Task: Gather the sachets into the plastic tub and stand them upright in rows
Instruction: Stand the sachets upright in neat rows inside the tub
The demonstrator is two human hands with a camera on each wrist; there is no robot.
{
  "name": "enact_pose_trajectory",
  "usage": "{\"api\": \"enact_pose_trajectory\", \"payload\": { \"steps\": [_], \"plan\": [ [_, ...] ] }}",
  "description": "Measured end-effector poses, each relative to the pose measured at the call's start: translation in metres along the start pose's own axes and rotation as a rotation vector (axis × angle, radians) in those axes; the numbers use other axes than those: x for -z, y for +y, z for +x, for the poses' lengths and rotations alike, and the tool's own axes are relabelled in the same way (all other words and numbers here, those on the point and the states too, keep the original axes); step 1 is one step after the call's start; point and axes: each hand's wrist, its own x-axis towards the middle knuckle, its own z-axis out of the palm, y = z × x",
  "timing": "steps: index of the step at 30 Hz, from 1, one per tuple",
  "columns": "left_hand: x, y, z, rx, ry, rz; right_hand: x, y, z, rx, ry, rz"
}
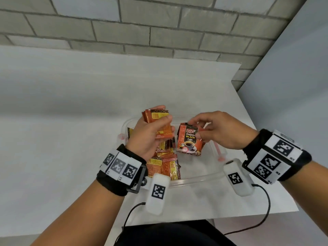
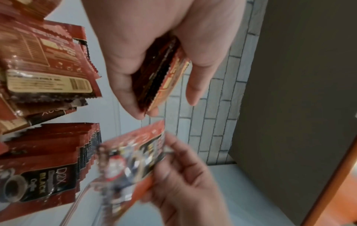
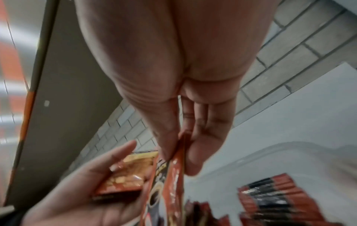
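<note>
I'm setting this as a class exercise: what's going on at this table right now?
A person is sorting coffee sachets into a clear plastic tub. The left hand grips a stack of sachets above the tub. The right hand pinches one sachet by its top edge, holding it upright over the tub. More sachets lie jumbled along the tub's left side, so neat rows are not yet finished.
</note>
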Motion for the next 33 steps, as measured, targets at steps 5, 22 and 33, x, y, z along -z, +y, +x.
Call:
{"api": "enact_pose_trajectory", "payload": {
  "steps": [5, 22, 33],
  "plan": [
    [0.012, 0.004, -0.001, 0.008, -0.005, -0.072, -0.013, 0.019, 0.011, -0.085, -0.101, -0.534],
    [0.029, 0.001, -0.004, 0.052, -0.012, -0.075, -0.03, 0.019, 0.033, -0.191, -0.262, -0.988],
    [0.026, 0.001, 0.0, 0.066, -0.02, -0.077, -0.034, 0.016, 0.037, -0.19, -0.304, -1.03]
  ]
}}
